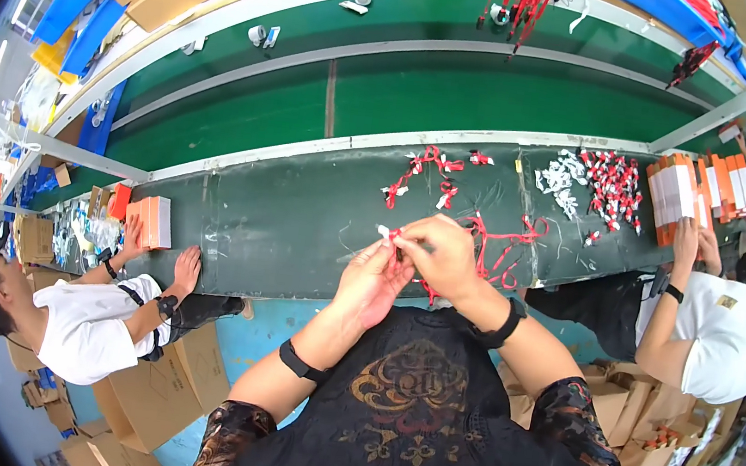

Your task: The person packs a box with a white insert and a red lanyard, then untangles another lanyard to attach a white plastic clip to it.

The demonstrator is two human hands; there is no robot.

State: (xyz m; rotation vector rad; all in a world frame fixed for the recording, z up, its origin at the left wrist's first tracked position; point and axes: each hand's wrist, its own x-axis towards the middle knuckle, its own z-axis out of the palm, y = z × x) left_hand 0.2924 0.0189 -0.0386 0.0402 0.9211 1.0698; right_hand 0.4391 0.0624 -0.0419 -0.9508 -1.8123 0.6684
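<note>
Above the near edge of a dark work surface (281, 222), my two hands meet at a small red-and-white piece (389, 233). My left hand (372, 281) is closed with its fingertips pinching the piece from below. From the other side, my right hand (443, 256) pinches it too, its thumb and forefinger together. The piece looks like a bundled red cord with a white end, mostly covered by fingers. Loose red cords (482, 237) lie beside and partly behind my right hand. Farther off are several red cord bundles (438, 159).
A heap of red-and-white bundles (616, 184) and small white pieces (561, 182) lie to the right. Coworkers stand on both sides, near orange-and-white boxes (671, 195) and another box stack (151, 220). Beyond runs a green belt (428, 91); red straps (522, 4) hang above it.
</note>
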